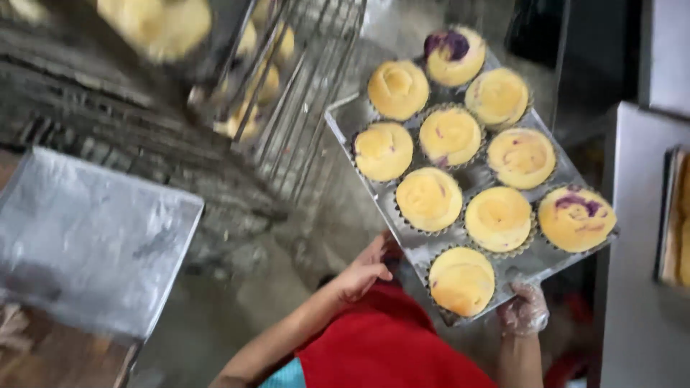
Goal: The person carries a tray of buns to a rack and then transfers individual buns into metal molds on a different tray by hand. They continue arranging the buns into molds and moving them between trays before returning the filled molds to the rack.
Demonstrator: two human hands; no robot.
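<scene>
I hold a metal baking tray [345, 118] out in front of me, tilted away to the upper right. It carries several round yellow buns [429, 199] in paper cups, a few with purple streaks [454, 54]. My bare left hand [366, 269] grips the tray's near left edge. My right hand [525, 309], in a clear plastic glove, holds the near right edge from below. A red apron [388, 348] shows beneath the tray.
A wire rack [302, 86] at the upper left holds more yellow buns [162, 25]. A foil-covered tray [86, 237] lies on a wooden table at the left. On a grey metal surface [640, 287] at the right sits another tray of baked goods [679, 215].
</scene>
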